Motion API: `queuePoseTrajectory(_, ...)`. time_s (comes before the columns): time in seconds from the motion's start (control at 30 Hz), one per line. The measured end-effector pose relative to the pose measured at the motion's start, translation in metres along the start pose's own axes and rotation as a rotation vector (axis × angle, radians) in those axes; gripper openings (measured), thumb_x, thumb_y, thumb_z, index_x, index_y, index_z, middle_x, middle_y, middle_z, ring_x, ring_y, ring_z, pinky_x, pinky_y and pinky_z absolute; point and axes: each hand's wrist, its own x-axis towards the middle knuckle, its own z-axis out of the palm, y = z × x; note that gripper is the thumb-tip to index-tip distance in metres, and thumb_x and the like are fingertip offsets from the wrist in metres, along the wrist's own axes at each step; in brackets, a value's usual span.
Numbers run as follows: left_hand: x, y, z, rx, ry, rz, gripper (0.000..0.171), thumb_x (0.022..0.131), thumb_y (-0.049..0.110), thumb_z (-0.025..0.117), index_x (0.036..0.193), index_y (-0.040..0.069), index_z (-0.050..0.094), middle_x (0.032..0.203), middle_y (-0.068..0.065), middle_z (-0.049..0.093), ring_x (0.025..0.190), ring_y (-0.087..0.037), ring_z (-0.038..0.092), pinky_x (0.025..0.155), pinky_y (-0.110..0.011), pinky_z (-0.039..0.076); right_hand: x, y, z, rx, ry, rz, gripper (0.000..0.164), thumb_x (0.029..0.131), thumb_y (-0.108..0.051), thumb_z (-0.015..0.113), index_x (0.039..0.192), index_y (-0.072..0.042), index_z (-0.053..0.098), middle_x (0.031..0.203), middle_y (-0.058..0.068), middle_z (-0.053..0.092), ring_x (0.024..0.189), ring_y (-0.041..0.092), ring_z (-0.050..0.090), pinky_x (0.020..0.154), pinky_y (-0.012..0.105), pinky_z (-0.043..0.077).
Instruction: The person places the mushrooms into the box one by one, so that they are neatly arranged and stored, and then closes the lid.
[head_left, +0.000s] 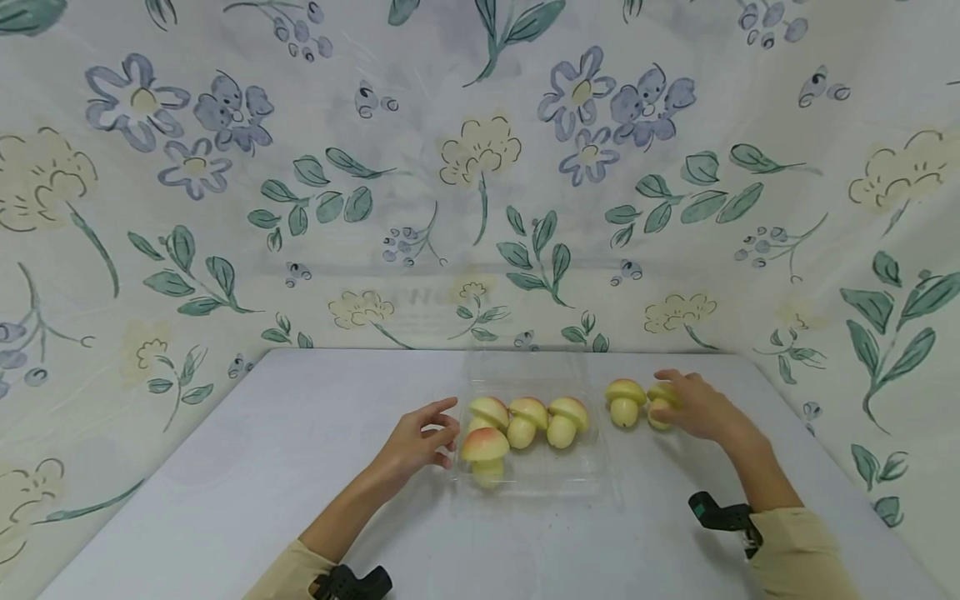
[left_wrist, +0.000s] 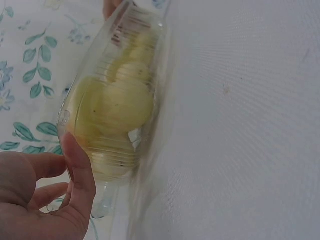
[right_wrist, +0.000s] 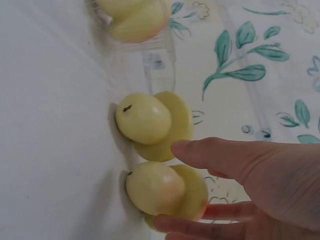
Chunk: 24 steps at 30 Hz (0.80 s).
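At the left side of a clear plastic box [head_left: 592, 479], my left hand [head_left: 420, 437] has its fingers loosely bent. In the left wrist view, a fingertip of that left hand [left_wrist: 50, 195] overlaps the box's ribbed edge. Several yellow mushroom-shaped pieces [head_left: 528, 423] with reddish caps lie in the box. My right hand [head_left: 705, 408] reaches around the rightmost mushroom-shaped piece [right_wrist: 155, 189] outside it, fingers by its cap and thumb apart. Its twin, another mushroom-shaped piece [right_wrist: 145, 119], lies beside it, overlapped at the cap by the thumb tip.
The box stands on a white table [head_left: 247, 467], its clear lid [head_left: 525, 364] raised at the back. A floral cloth [head_left: 480, 183] hangs behind the table. Each wrist wears a black camera mount [head_left: 723, 512].
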Motion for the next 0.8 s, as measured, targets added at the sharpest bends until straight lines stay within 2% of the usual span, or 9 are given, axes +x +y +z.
queuePoseTrajectory(0.17,-0.001,-0.001,0.0,0.005,0.002,0.004,0.055,0.097,0.007,0.057,0.149,0.002,0.038,0.112,-0.015,0.055,0.081,-0.015,0.057,0.062,-0.025,0.057,0.001,0.005,0.008,0.009,0.008,0.009,0.065,0.09,-0.03,0.068,0.142,-0.001,0.042,0.127,0.039,0.045,0.103,0.045,0.056,0.078,0.055,0.051)
queuePoseTrajectory(0.6,0.001,-0.001,-0.002,0.011,0.002,0.012,0.055,0.097,0.007,0.058,0.149,0.001,0.038,0.109,-0.012,0.055,0.081,-0.015,0.058,0.062,-0.024,0.057,0.001,0.011,0.015,0.055,0.054,-0.013,0.063,0.085,-0.018,0.07,0.139,-0.005,0.039,0.126,0.039,0.042,0.096,0.043,0.054,0.073,0.05,0.05)
queuePoseTrajectory(0.8,0.001,-0.001,-0.003,0.017,0.005,0.014,0.055,0.097,0.008,0.058,0.148,0.001,0.038,0.111,-0.014,0.055,0.081,-0.014,0.058,0.062,-0.025,0.057,0.001,0.012,0.016,0.047,0.047,-0.007,0.068,0.086,-0.016,0.071,0.142,-0.003,0.035,0.13,0.041,0.039,0.102,0.05,0.054,0.077,0.056,0.05)
